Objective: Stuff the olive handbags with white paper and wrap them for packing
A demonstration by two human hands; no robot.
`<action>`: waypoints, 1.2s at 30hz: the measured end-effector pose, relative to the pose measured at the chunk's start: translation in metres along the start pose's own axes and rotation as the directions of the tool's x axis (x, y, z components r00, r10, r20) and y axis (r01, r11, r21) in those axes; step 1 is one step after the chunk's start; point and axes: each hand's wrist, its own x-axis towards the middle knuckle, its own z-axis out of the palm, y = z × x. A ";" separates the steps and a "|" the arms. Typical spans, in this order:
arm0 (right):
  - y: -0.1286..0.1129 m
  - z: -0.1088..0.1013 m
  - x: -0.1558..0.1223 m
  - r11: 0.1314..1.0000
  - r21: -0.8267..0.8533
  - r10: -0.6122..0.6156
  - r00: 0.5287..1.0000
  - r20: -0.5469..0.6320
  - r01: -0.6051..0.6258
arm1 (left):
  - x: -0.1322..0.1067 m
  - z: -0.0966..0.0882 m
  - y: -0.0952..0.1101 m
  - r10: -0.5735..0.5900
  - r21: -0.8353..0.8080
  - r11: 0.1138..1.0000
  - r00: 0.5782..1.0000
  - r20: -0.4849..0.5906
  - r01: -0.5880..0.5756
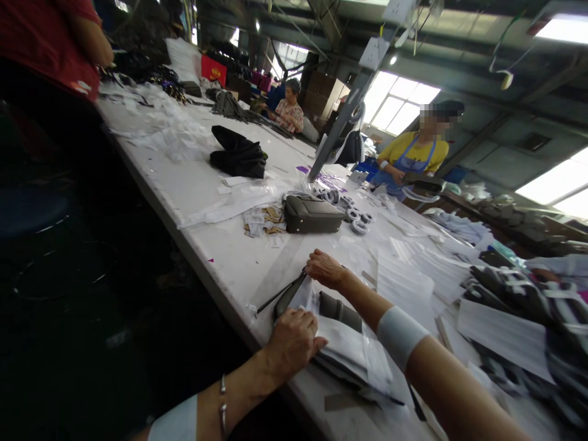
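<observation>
A dark grey-green handbag (285, 300) lies at the near table edge, with white foam sheet (342, 340) and clear plastic over part of it. My left hand (294, 342) is closed on the bag's near side, its fingers curled over the edge and its thumb against the white sheet. At the bag's far end, my right hand (324, 268) pinches the end of a thin dark strip (280, 295), which slants down to the left. Whether that strip is a strap or a zipper edge I cannot tell. A rolled grey-green piece (340, 311) shows under the plastic.
A finished-looking grey-green bag (315, 214) stands ahead beside small paper packets (264, 220) and tape rolls (359, 226). A black cloth bag (239, 153) lies farther left. A metal post (337, 125) rises mid-table. Stacked bag pieces (519, 300) fill the right. Several people are around the table.
</observation>
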 end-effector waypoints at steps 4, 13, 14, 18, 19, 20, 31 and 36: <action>0.007 0.001 -0.021 0.960 0.047 0.281 0.945 -0.168 -0.278 | 0.000 0.003 -0.001 -0.012 -0.003 1.000 1.000 -0.025 0.012; -0.068 0.060 -0.070 0.739 0.497 0.550 0.833 -0.058 -0.454 | -0.001 0.017 -0.005 0.010 -0.019 1.000 0.994 -0.112 -0.012; -0.073 0.062 -0.065 0.729 0.491 0.558 0.830 -0.021 -0.477 | -0.001 0.017 -0.005 0.010 -0.010 1.000 0.994 -0.106 -0.011; -0.066 0.061 -0.047 0.705 0.482 0.581 0.814 0.028 -0.520 | 0.000 0.012 -0.004 0.005 0.000 1.000 0.995 -0.101 -0.005; -0.060 0.061 -0.044 0.694 0.483 0.596 0.803 0.032 -0.534 | 0.000 0.011 -0.004 0.003 0.005 1.000 0.994 -0.105 -0.003; -0.055 0.061 -0.042 0.680 0.485 0.612 0.790 0.038 -0.550 | 0.000 0.009 -0.004 0.003 0.013 1.000 0.994 -0.109 -0.001; -0.064 0.060 -0.043 0.616 0.537 0.661 0.749 0.046 -0.576 | -0.010 0.008 0.000 0.060 0.048 0.997 0.990 -0.127 -0.055; -0.043 0.042 -0.074 0.590 0.614 0.637 0.769 0.046 -0.525 | -0.005 -0.003 0.001 0.045 0.038 0.998 0.997 -0.065 -0.043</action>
